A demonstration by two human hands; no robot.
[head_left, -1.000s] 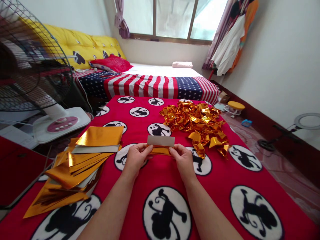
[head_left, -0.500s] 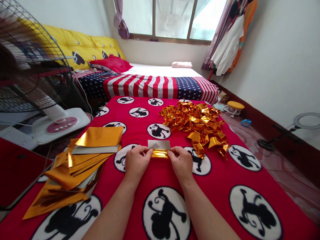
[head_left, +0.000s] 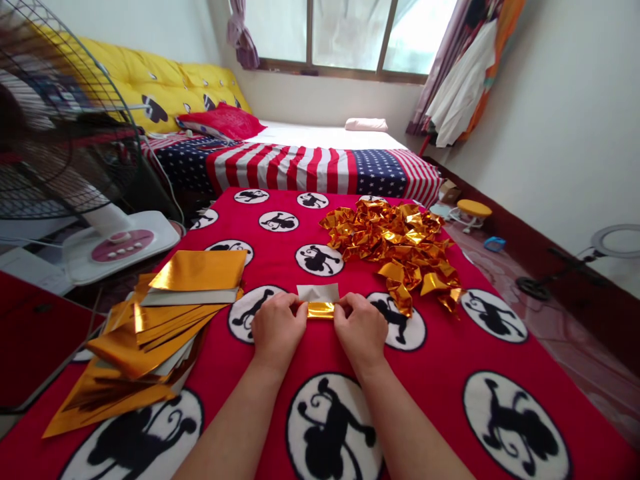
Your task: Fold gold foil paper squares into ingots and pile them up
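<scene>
A sheet of gold foil paper (head_left: 321, 310) lies in front of me, its near part folded over to show a gold strip, its far part showing the pale grey back. My left hand (head_left: 280, 327) pinches the left end of the fold, thumb and fingers pressed together. At the right end, my right hand (head_left: 361, 328) pinches the same fold. To the left is a loose stack of flat gold paper sheets (head_left: 200, 270), some with grey backs up. Beyond my right hand lies a heap of folded gold paper pieces (head_left: 390, 233).
A red cloth with monkey prints (head_left: 425, 407) covers the table. On the left stands a fan (head_left: 120, 247) beside a dark red panel (head_left: 40, 340). Behind the table is a bed (head_left: 320, 137). A yellow stool (head_left: 474, 209) and a ring light stand (head_left: 535, 287) are on the right.
Both hands have come slightly closer together along the fold. The grey far part of the sheet now tilts up and looks creased. The view has shifted a little.
</scene>
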